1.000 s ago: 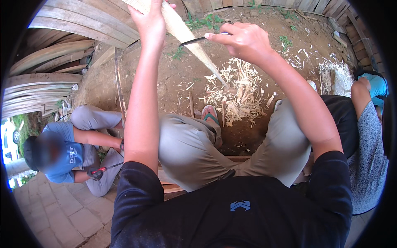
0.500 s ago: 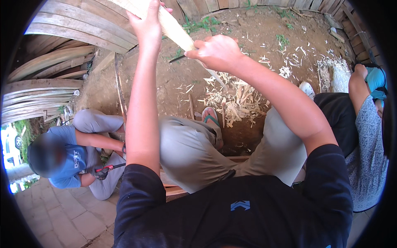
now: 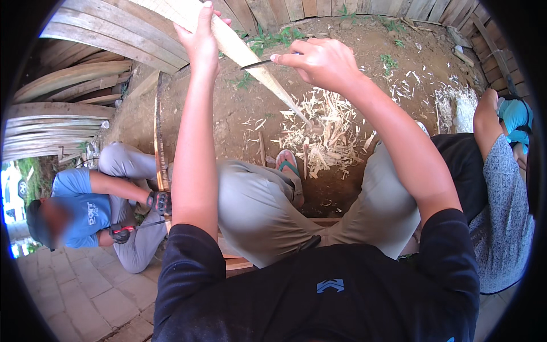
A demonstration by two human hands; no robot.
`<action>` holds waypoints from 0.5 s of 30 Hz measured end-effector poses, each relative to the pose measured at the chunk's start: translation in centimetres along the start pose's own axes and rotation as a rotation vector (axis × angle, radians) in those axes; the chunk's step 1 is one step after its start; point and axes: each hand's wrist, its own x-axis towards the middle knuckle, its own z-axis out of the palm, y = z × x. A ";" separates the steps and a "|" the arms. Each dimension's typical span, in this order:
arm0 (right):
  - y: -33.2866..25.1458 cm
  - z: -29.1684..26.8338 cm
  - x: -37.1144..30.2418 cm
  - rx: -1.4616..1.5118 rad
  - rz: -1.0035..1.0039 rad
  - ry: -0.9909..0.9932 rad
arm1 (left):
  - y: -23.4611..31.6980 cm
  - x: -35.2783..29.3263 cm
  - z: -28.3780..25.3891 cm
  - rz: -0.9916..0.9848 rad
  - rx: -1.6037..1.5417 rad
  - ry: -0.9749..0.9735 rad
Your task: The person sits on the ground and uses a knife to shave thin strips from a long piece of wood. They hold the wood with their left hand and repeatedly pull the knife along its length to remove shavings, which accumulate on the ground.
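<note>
Head view: The left hand [image 3: 199,45] is closed around the pale tapered wooden piece [image 3: 245,54], thumb on top. The piece slants from far left toward the centre; its narrow end is at the shavings pile [image 3: 333,134]. The right hand [image 3: 322,62] grips a dark-bladed tool [image 3: 254,65], its blade lying across the piece's narrower section. The sandalled foot [image 3: 288,162] is near, left of the pile. At left, a seated co-worker [image 3: 91,212] in gloves holds a red-handled tool [image 3: 126,229].
</note>
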 end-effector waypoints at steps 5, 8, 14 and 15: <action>-0.2 0.4 0.2 -0.024 -0.029 0.006 | 0.3 0.3 -0.7 0.008 0.018 -0.017; -0.5 0.0 0.5 -0.011 0.002 0.008 | -0.1 0.6 -0.8 0.015 0.042 0.033; -0.1 -0.4 0.9 -0.035 -0.019 0.096 | -1.1 1.3 -0.9 0.090 0.072 0.077; 0.0 -0.4 0.8 -0.029 -0.016 0.060 | -1.2 1.3 -0.9 0.101 0.074 0.074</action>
